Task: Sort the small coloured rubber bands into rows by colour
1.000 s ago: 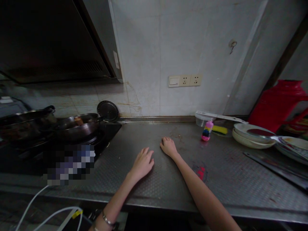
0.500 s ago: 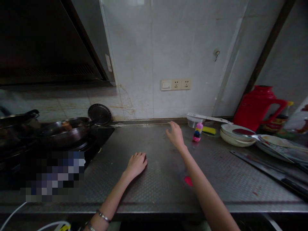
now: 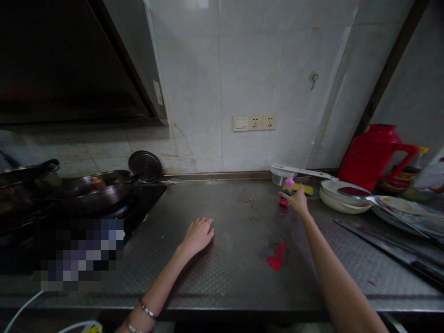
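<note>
My right hand (image 3: 297, 200) is at a small pink bottle (image 3: 289, 183) with a blue and yellow label, standing upright near the back of the counter. Its thumb crosses the front of the bottle and a finger points up on the right side; the fingers look spread apart, though some are hidden. Palm down, my left hand (image 3: 198, 235) rests on the metal counter (image 3: 229, 273) with nothing in it. A yellow sponge (image 3: 307, 189) lies just behind my right hand. Red patches (image 3: 276, 261) mark the counter between my forearms.
Pans (image 3: 104, 189) sit on the stove at left, under a dark range hood. To the right are stacked bowls (image 3: 343, 203), a long knife (image 3: 378, 245) and a red thermos jug (image 3: 367, 155). A white-handled clear scoop (image 3: 279, 175) lies against the wall.
My right hand has moved right, from above the middle of the counter to the pink bottle. More of the red patches shows. My left hand stays in place.
</note>
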Demonstrator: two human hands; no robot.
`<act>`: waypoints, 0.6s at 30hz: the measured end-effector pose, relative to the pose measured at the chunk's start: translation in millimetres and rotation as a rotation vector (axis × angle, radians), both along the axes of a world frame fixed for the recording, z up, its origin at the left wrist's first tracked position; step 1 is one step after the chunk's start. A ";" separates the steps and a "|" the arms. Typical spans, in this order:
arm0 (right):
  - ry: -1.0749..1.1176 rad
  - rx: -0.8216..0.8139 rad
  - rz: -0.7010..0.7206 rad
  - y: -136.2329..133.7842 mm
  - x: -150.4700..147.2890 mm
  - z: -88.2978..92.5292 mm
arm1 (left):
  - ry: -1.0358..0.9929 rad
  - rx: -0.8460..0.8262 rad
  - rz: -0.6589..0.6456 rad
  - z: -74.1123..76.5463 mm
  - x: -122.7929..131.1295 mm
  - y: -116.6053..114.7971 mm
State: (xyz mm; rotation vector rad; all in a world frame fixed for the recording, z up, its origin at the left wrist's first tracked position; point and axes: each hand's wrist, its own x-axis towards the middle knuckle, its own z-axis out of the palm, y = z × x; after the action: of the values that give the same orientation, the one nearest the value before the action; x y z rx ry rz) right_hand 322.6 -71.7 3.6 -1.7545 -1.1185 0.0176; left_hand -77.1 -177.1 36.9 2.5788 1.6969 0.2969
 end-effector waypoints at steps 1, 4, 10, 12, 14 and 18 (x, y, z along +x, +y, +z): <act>0.024 -0.026 0.005 0.6 0.0 -3.9 | -0.011 0.004 -0.003 2.6 0.3 2.8; 0.051 -0.083 0.001 3.6 0.6 -12.5 | -0.062 0.003 -0.009 8.5 1.4 17.2; -0.016 -0.121 -0.039 15.9 3.3 -24.4 | -0.315 0.000 -0.094 11.3 -0.9 64.2; -0.016 -0.118 -0.067 19.2 -2.3 -25.6 | -0.411 0.004 -0.118 12.7 -4.0 80.6; -0.002 -0.104 -0.071 22.0 -16.2 -24.4 | -0.518 0.009 -0.137 15.6 -8.0 96.0; 0.000 -0.044 0.084 28.5 -74.0 -17.2 | -0.715 -0.005 -0.100 24.5 -15.5 122.3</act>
State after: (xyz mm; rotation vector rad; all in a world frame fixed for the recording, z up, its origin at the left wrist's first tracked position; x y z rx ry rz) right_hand 248.6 -43.2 -13.6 -1.7454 -1.1996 0.0940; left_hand -92.6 -54.8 61.4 2.1359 1.2863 1.0464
